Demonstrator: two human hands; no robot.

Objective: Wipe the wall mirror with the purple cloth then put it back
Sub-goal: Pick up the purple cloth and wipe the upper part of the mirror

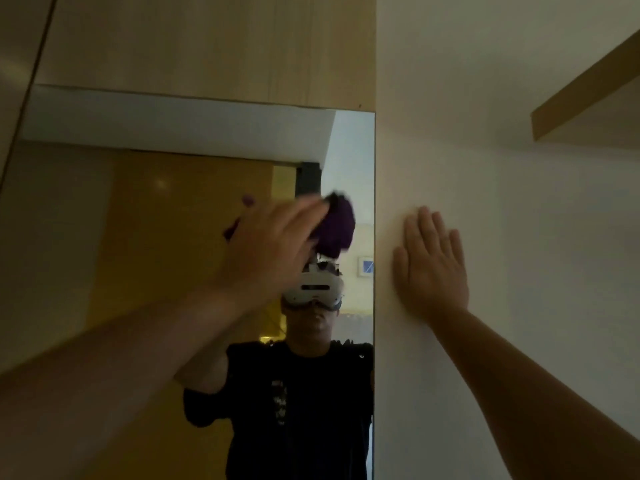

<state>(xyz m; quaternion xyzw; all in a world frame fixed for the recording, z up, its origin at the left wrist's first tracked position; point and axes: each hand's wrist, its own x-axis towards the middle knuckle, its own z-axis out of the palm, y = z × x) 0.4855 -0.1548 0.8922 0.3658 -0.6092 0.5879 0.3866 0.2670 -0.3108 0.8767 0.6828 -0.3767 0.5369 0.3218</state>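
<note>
My left hand [273, 244] presses the purple cloth [337, 225] flat-fingered against the mirror [138, 220] to wipe; my right hand [431, 268], open, braces on the wall [519, 202].

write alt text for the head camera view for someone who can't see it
A person's left hand presses a bunched purple cloth against a wall mirror, near its right edge. The right hand rests flat, fingers straight, on the pale wall beside it.
</note>
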